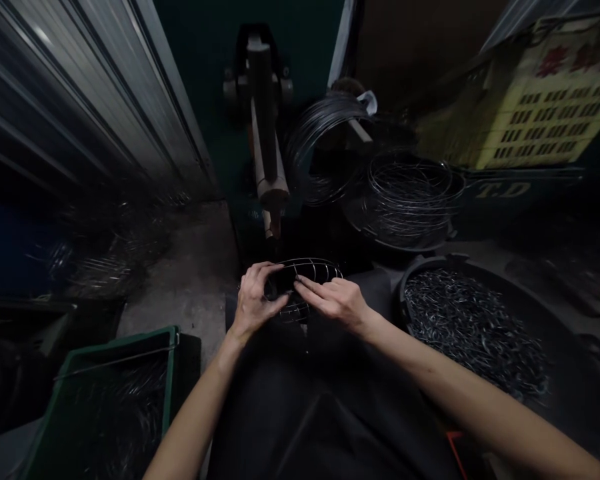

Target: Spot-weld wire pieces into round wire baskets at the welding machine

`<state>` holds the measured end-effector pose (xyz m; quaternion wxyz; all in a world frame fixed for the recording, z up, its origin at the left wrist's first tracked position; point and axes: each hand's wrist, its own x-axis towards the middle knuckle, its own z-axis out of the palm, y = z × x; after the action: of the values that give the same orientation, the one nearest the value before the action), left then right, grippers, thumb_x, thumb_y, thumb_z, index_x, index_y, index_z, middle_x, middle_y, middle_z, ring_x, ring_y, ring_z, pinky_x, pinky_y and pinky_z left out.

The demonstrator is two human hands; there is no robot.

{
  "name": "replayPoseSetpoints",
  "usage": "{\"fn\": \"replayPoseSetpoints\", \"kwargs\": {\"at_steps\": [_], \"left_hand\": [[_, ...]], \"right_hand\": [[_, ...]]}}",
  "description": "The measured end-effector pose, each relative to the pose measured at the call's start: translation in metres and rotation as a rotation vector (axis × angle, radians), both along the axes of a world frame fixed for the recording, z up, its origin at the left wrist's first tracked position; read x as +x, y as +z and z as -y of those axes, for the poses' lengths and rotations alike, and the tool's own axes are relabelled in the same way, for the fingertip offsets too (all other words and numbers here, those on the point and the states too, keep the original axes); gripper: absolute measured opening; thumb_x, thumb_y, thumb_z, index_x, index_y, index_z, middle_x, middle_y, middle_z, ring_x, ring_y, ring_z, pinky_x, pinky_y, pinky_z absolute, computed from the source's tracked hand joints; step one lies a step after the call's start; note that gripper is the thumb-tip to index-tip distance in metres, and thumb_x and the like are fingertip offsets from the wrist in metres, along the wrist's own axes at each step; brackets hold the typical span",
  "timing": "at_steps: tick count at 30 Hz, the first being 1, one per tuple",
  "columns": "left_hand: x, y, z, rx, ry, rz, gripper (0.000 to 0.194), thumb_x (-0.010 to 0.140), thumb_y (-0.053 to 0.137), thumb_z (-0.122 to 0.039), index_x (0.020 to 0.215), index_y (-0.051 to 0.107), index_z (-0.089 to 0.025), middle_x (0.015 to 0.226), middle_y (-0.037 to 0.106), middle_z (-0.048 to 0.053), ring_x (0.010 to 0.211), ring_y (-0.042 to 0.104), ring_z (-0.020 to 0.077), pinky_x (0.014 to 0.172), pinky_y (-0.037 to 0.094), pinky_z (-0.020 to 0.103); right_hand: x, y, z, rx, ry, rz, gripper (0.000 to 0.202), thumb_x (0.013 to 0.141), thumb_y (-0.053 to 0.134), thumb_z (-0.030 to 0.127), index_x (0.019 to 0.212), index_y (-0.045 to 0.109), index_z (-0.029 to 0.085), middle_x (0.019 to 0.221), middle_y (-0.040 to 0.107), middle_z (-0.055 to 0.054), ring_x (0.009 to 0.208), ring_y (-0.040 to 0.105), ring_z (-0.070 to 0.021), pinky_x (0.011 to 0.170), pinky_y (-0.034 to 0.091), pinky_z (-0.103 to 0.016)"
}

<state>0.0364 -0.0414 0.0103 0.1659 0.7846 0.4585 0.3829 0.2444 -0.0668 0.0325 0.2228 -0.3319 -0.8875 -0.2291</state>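
A round wire frame (321, 270), like a small open basket of thin metal rings and cross wires, is held low in front of the welding machine's arm (270, 180). My left hand (253, 300) is closed around its left side, thumb below and fingers above. From the right, my right hand (337, 301) reaches to the frame with its fingers pressed together at the wires. What lies between those fingertips is too small and dark to name. The far underside of the frame is lost in shadow.
Right of me, a wide black tub (575, 400) holds a heap of short bent wire pieces (473, 327). Wire rings (410, 193) are stacked behind it, beside a wire coil (325, 120). A yellow crate (545, 107) stands back right, a green crate (173, 373) front left.
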Motion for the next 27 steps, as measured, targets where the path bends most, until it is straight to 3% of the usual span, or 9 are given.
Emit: {"fn": "replayPoseSetpoints", "kwargs": {"at_steps": [11, 19, 27], "left_hand": [[-0.003, 0.0, -0.006, 0.168, 0.128, 0.043, 0.048, 0.068, 0.072, -0.022, 0.113, 0.054, -0.021, 0.11, 0.058, 0.009, 0.103, 0.058, 0.0244, 0.087, 0.048, 0.041], [-0.007, 0.0, -0.009, 0.188, 0.122, 0.02, 0.05, 0.068, 0.072, -0.021, 0.114, 0.052, -0.022, 0.111, 0.058, 0.009, 0.105, 0.058, 0.0248, 0.089, 0.047, 0.042], [-0.011, -0.003, -0.01, 0.203, 0.123, 0.022, 0.05, 0.069, 0.072, -0.021, 0.114, 0.052, -0.021, 0.109, 0.058, 0.009, 0.104, 0.058, 0.0245, 0.088, 0.047, 0.041]], "right_hand": [[-0.01, 0.006, -0.02, 0.107, -0.001, 0.021, 0.024, 0.088, 0.052, 0.01, 0.102, 0.07, 0.019, 0.109, 0.07, -0.004, 0.056, 0.051, -0.006, 0.052, 0.036, -0.025], [-0.013, 0.011, -0.027, 0.122, 0.073, 0.012, 0.023, 0.088, 0.053, 0.011, 0.098, 0.071, 0.021, 0.107, 0.071, -0.003, 0.055, 0.052, -0.0053, 0.051, 0.037, -0.025], [-0.016, 0.013, -0.029, 0.057, 0.054, 0.086, 0.024, 0.089, 0.051, 0.012, 0.099, 0.07, 0.022, 0.109, 0.07, -0.002, 0.055, 0.054, -0.005, 0.051, 0.037, -0.023]]}}
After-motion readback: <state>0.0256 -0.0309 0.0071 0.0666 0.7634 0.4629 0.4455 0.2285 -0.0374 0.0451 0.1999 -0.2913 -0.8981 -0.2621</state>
